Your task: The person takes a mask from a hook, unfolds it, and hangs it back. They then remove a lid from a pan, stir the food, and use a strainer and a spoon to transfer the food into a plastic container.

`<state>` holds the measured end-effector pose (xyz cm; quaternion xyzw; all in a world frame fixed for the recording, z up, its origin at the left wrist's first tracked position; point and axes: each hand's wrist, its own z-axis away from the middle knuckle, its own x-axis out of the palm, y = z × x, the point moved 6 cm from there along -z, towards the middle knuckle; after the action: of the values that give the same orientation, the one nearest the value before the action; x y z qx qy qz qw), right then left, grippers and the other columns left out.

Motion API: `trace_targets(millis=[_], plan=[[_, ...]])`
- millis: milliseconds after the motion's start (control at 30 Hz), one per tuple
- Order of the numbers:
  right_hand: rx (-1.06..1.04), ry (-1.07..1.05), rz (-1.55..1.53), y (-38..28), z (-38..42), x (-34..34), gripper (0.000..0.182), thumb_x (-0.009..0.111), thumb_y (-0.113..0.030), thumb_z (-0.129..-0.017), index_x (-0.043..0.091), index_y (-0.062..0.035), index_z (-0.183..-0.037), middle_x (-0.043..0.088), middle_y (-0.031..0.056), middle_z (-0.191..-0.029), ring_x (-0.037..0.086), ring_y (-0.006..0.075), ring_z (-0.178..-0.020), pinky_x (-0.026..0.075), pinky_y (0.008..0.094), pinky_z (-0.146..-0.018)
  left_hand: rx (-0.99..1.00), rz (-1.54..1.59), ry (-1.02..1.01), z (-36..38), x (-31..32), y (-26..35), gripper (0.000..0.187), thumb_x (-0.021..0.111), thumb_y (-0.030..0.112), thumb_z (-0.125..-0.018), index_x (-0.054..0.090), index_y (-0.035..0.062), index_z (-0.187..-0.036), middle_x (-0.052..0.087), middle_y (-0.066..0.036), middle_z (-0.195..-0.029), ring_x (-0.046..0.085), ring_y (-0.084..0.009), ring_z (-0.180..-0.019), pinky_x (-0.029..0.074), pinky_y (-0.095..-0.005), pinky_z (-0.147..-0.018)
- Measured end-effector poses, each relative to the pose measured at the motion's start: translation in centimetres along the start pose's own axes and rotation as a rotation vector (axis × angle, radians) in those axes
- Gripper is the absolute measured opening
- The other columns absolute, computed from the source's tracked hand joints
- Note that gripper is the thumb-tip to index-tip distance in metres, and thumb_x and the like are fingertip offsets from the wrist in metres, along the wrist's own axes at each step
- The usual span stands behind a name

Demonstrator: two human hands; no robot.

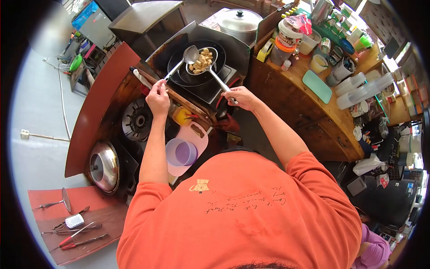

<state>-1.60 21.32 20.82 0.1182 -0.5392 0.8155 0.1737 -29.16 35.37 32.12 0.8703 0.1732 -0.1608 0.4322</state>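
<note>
My left hand (158, 98) is closed around the handle of a metal wok spatula (191, 55), its blade at the left rim of a strainer. My right hand (242, 97) grips the long metal handle of that strainer (218, 82), which is filled with golden-brown chunks of food (201, 62). Both tools are over a dark wok (178, 75) on the stove, the strainer overlapping its middle in this view. Behind and beside the wok rises a metal splash guard (197, 29).
Below my left forearm are a purple bowl (191, 152) on a pink board (204, 134) and a burner (136, 119). A lidded pot (239, 20) stands behind the guard. Tubs and containers crowd the wooden counter (291, 85) at right. Tongs (78, 235) lie at lower left.
</note>
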Motion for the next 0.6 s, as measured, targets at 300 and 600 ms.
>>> trace_targets(millis=[300, 600], plan=[[0.01, -0.03, -0.045, 0.4, -0.5, 0.7, 0.012, 0.073, -0.015, -0.085, 0.068, -0.0038, -0.086, 0.062, 0.0018, -0.075, 0.057, 0.0107, -0.066, 0.049, 0.0306, -0.067, -0.095, 0.083, 0.002, 2.1, -0.4, 1.7, 0.019, 0.058, 0.008, -0.093, 0.07, 0.0002, -0.106, 0.074, -0.011, -0.09, 0.071, -0.0156, -0.073, 0.056, -0.028, -0.067], [-0.002, -0.021, -0.022, 0.0, 0.0, 0.6, 0.013, 0.072, -0.015, -0.086, 0.069, -0.0028, -0.089, 0.063, 0.002, -0.076, 0.057, 0.011, -0.066, 0.049, 0.0313, -0.069, -0.052, 0.091, 0.082, 2.3, -1.2, 2.2, 0.017, 0.058, 0.007, -0.093, 0.071, 0.0016, -0.104, 0.073, -0.01, -0.085, 0.07, -0.0144, -0.072, 0.054, -0.0267, -0.066]])
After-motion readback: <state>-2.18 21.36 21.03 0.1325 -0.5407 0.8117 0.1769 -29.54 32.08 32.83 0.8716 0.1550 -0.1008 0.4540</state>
